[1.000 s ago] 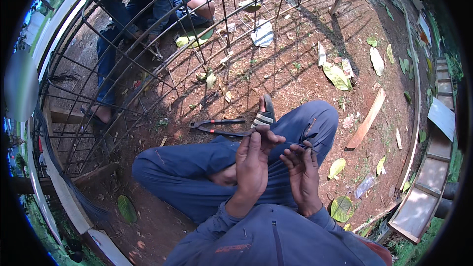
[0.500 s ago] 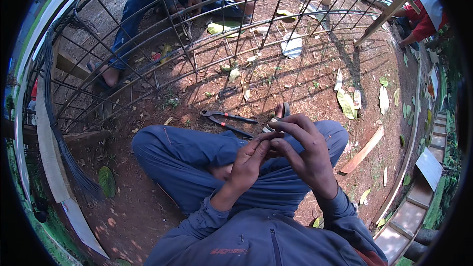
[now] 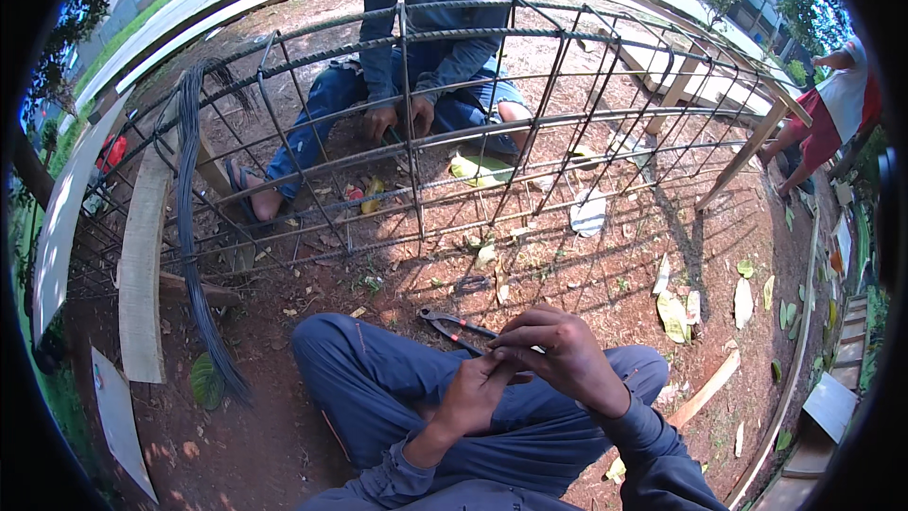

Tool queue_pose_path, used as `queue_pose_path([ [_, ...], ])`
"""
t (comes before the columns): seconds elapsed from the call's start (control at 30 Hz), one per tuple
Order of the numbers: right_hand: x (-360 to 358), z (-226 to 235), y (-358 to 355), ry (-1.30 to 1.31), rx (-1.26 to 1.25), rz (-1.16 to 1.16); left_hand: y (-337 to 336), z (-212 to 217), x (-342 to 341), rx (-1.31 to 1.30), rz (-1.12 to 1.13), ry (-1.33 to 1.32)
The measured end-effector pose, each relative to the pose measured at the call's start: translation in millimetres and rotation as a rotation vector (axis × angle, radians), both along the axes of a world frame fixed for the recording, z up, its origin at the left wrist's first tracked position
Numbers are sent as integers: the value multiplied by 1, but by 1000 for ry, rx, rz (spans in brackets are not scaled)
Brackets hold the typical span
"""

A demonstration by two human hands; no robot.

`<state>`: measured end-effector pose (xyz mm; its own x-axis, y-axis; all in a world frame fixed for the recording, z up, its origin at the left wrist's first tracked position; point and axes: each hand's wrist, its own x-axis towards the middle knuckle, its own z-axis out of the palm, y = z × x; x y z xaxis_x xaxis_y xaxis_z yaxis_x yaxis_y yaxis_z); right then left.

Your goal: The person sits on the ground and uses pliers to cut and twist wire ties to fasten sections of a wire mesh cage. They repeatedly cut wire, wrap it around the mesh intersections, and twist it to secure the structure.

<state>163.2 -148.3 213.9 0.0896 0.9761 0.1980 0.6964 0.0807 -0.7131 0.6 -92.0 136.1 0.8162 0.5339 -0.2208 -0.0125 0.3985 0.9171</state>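
Note:
My left hand (image 3: 467,398) and my right hand (image 3: 574,361) meet above my crossed legs, fingertips touching. The left fingers are closed in a pinch. Thumb and fingers of the right hand press together over the left fingertips. Whatever they grip, if anything, is too small or hidden to make out. Just beyond the hands, nippers (image 3: 450,325) with red bands on their handles lie on the soil, partly covered by my right hand and knee. A long rebar cage (image 3: 419,144) stretches across in front of me. Dark tie wire (image 3: 193,270) hangs in a bundle over its left end.
Behind the cage a person (image 3: 440,57) sits, hands low near the ground. Another person (image 3: 825,118) in red bends at the far right. Wooden posts (image 3: 747,156) prop the cage. A plank (image 3: 144,265) stands at left; a wood strip (image 3: 705,390) and leaves lie on the right.
The view has tilted up, showing more of the cage and the person behind it. My right fingers, more spread before, have drawn together against the left fingertips.

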Motion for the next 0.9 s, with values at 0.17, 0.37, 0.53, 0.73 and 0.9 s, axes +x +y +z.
queue_pose_path([
  [0.17, 1, 20, 29, -87, 175, 31, 23, 13, -2, 235, 107, 36],
  [0.37, 9, 5, 43, 67, 294, -141, 42, 45, -4, 226, 573, -113],
  [0.53, 15, -16, 34, 90, 341, -137, 40, 49, 14, 311, 636, -78],
  [0.73, 20, -19, 19, 29, 347, -151, 33, 41, 37, 278, 611, -148],
  [0.9, 20, -15, 17, 53, 362, -107, 30, 45, 31, 316, 595, -95],
])
